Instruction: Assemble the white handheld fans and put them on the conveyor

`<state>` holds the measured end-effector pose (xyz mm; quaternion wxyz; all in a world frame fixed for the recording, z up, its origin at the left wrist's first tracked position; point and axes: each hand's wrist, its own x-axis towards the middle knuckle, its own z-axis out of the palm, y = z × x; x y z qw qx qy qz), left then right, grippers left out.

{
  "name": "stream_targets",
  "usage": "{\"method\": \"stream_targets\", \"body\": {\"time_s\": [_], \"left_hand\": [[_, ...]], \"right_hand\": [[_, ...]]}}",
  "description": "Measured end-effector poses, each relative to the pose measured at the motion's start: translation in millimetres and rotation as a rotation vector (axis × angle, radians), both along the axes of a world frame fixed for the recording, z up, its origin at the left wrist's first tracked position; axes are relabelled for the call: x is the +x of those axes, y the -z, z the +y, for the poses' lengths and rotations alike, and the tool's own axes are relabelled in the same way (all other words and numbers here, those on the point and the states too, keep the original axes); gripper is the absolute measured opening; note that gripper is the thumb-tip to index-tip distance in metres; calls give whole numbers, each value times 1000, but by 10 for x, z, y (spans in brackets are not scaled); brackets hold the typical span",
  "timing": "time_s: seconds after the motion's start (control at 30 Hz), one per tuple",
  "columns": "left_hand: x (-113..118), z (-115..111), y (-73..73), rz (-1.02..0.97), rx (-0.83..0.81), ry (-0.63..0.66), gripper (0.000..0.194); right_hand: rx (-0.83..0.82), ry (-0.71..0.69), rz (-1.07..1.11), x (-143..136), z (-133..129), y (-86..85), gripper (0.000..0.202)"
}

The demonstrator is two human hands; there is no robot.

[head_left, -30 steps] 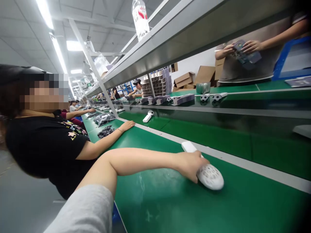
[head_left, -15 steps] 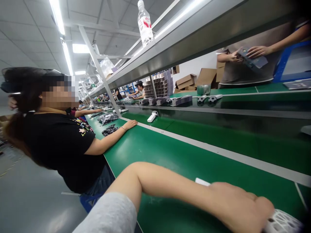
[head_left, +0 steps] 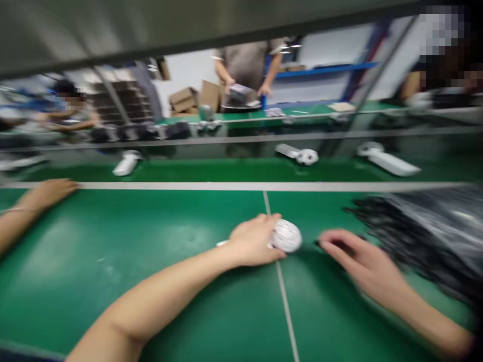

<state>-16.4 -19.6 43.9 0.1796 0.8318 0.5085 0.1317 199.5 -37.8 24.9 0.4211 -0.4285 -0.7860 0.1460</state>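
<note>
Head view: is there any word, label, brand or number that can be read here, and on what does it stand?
None can be read; the picture is smeared by motion.
White fan under the left hand: no print shows.
Cardboard boxes at the back: any marks are too blurred.
Pile of dark bags beside the right hand: no text to make out.

No text, label or number can be read anywhere.
</note>
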Motion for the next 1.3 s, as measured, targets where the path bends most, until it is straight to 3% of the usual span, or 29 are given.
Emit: {"method": "stream_targets", "body": {"time_s": [0.17, 0.5, 0.73, 0.87, 0.93, 1.1, 1.2, 1.3], "left_hand": [[-49, 89, 105, -14, 12, 16, 80], [-25, 97, 79, -90, -11, -2, 68], [0, 116, 101, -77, 59, 10, 57], [17, 90, 89, -44, 56, 10, 58], [0, 72, 69, -15, 46, 24, 62], [-95, 111, 37, 101, 174, 159, 51], [-119, 173, 75, 74, 238, 203, 55], [-109, 210, 122, 61, 282, 205, 54]], "right_hand": [[-54, -84, -24, -122, -7, -15, 5], [27, -128, 21, -293, 120, 140, 8], [-286, -149, 234, -357, 154, 213, 32], [-328, -160, 253, -297, 222, 186, 35], [-305, -111, 203, -135, 286, 126, 26], [-169, 287, -250, 453, 341, 8, 8], [-199, 266, -402, 595, 289, 33, 9], [-172, 211, -494, 543, 233, 66, 11]]}}
